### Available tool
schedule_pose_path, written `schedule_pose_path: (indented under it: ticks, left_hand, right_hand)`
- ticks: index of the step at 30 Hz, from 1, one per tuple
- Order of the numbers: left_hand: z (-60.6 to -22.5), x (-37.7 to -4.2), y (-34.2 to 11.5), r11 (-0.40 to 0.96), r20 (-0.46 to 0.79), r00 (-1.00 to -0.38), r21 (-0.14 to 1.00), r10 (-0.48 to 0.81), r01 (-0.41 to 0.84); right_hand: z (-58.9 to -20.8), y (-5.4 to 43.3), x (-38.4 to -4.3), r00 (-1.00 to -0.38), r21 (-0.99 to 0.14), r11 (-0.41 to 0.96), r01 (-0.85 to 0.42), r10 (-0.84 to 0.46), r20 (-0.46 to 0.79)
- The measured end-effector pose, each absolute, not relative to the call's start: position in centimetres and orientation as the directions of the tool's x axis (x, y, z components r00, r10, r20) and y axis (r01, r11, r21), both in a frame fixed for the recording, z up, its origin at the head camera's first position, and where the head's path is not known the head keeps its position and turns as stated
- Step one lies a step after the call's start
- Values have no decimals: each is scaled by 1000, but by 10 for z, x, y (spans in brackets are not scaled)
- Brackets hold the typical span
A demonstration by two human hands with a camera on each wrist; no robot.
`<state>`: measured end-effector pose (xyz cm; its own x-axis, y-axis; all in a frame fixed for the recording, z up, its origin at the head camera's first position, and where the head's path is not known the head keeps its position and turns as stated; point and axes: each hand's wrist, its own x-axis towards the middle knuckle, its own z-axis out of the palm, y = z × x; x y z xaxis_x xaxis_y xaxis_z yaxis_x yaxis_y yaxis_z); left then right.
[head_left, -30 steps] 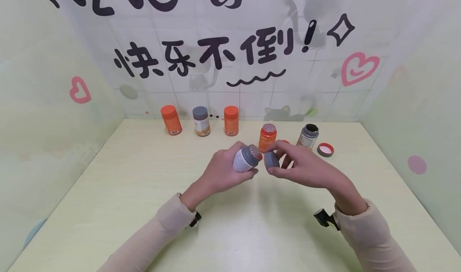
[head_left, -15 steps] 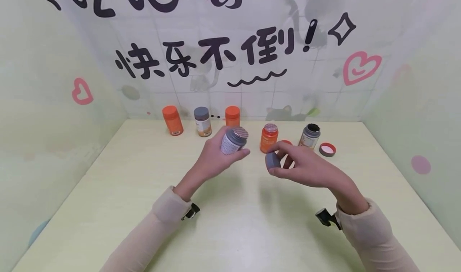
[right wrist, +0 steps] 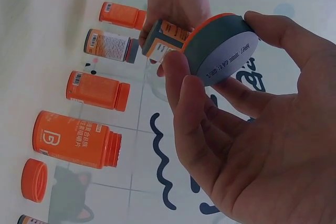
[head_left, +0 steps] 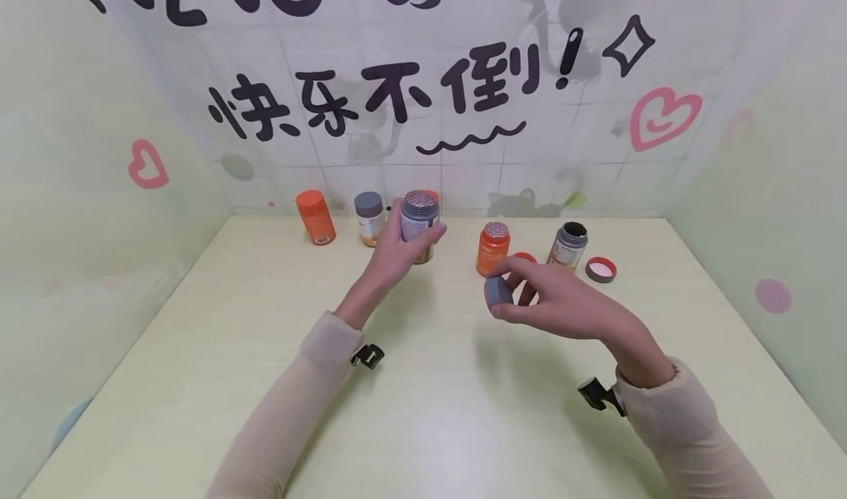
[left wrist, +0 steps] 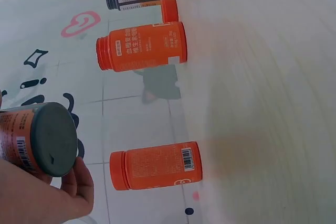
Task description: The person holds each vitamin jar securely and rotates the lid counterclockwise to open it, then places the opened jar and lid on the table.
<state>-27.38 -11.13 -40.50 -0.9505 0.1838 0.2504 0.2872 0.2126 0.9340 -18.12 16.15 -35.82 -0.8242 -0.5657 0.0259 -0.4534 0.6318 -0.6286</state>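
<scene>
My left hand (head_left: pixel 385 260) grips a grey bottle (head_left: pixel 417 227) with a printed label and a foil seal across its capless mouth. It stands roughly upright; in the left wrist view its grey base (left wrist: pixel 54 139) appears off the table. My right hand (head_left: pixel 569 300) pinches a grey screw cap (head_left: pixel 498 293) between thumb and fingers, its printed top visible in the right wrist view and a red-orange edge behind. Near that hand are an orange bottle (head_left: pixel 492 253) with foil on its mouth and a grey bottle (head_left: pixel 572 242) with a dark open mouth.
Toward the back left stand a capped orange bottle (head_left: pixel 316 221) and a grey-capped bottle (head_left: pixel 369 220). Another orange bottle (left wrist: pixel 157 166) is mostly hidden behind the held one in the head view. A grey cap with red rim (head_left: pixel 601 270) and an orange cap (head_left: pixel 525 257) lie at right.
My left hand has carried the grey bottle left and away from me, toward the back row, turning it from tilted to nearly upright. The right hand with its cap has stayed nearly still.
</scene>
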Motion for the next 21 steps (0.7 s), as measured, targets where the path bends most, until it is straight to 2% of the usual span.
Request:
schedule_pose_path:
  ticks: [9, 13, 21]
  left_hand:
    - [-411, -294, -110, 199, 146, -954, 959, 262, 201]
    - [-414, -299, -109, 222, 86, -962, 964, 259, 146]
    - [-422, -308, -111, 284, 75, -960, 947, 269, 154]
  right_hand:
    - [-360, 161, -184, -826, -624, 642, -446, -563, 11]
    - [-361, 161, -185, -834, -626, 656, -421, -551, -16]
    - [-365, 158, -187, -835, -631, 660, -407, -549, -35]
